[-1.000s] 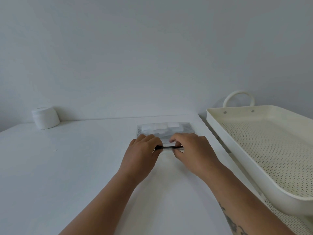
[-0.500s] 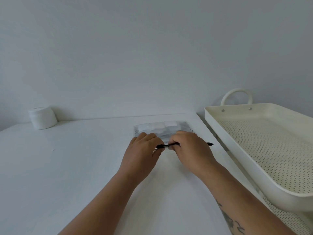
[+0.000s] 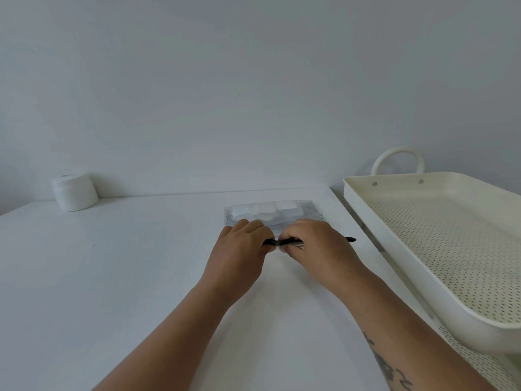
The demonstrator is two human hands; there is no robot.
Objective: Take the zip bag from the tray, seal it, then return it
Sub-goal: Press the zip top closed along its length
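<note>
The near edge of the zip bag [image 3: 272, 213] was covered by the left hand [image 3: 239, 249] and right hand [image 3: 318, 246], so its black zip strip [image 3: 282, 242] was seen only partly. The tray [image 3: 394, 230] was cut off at the right edge.

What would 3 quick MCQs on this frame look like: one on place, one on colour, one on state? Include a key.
1. Where is the zip bag?
A. in the tray
B. on the table, left of the tray
C. beside the white jar

2. What colour is the bag's closure strip?
A. black
B. red
C. yellow

3. What are the hands doing?
A. resting apart from the bag
B. both pinching the bag's near edge
C. gripping the tray handle

Key: 1 B, it lies flat on the table, with nothing in the tray; 2 A, a dark strip juts past the right hand; 3 B, the left hand and right hand meet on that strip.
</note>
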